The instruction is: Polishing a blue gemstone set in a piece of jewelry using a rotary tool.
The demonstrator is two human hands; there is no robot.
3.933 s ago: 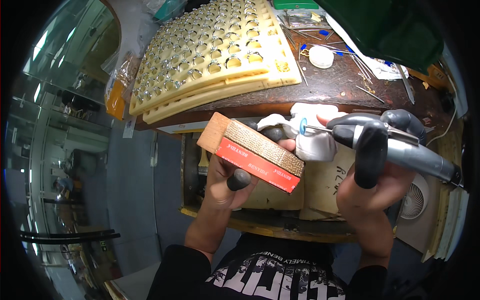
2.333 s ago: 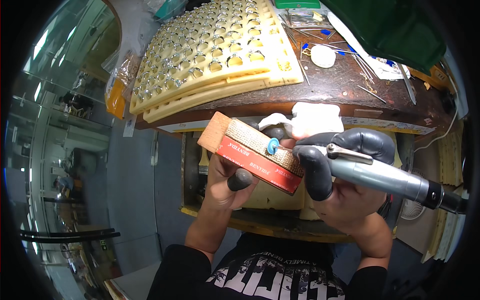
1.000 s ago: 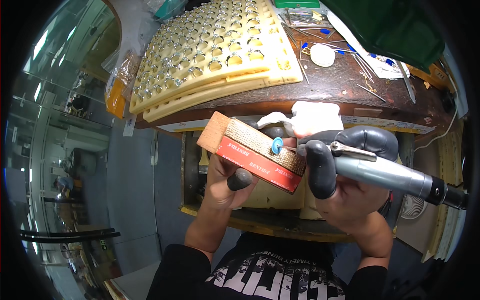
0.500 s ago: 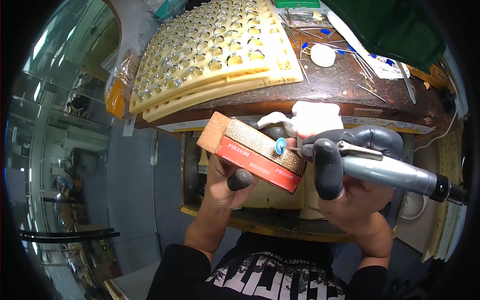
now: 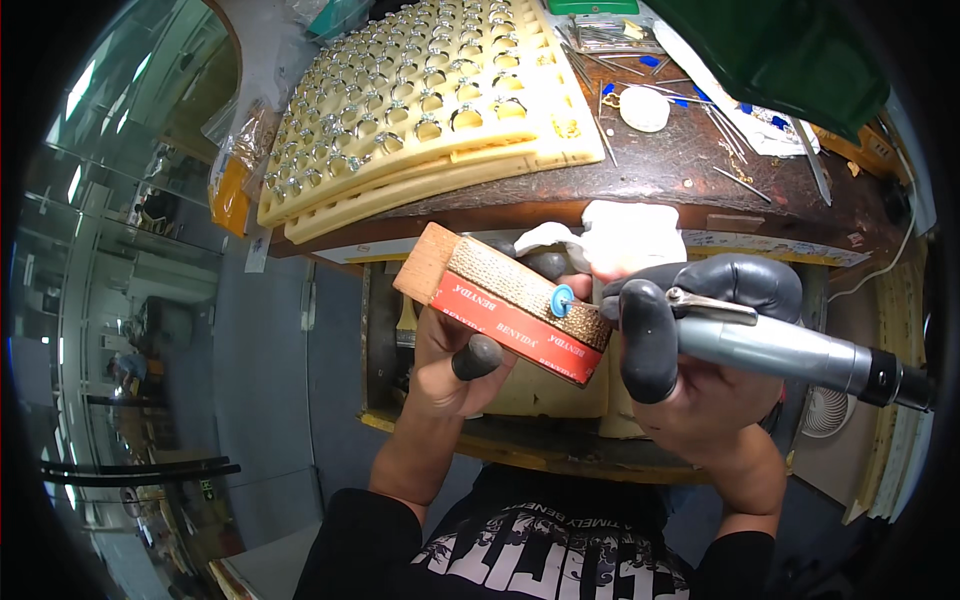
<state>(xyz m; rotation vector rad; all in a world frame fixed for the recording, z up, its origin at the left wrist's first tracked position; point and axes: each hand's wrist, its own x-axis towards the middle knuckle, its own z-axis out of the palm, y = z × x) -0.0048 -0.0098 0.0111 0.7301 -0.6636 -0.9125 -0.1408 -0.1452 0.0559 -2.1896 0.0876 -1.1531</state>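
Slanting upper-left to lower-right: block (image 5: 505, 310) | pointing left, slightly up: handpiece (image 5: 775, 350)

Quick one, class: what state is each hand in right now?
Left hand: closed, holding a red-sided wooden block.
Right hand: closed, holding a grey rotary handpiece with a blue disc at its tip.

Wore a black top (image 5: 480, 500) printed with big white letters (image 5: 545, 575) patterned with dark scrollwork, with black sleeves (image 5: 355, 535) ending high on bare forearms (image 5: 408, 450). Had smooth, rounded black covers (image 5: 648, 345) fitted over several fingers (image 5: 475, 357).
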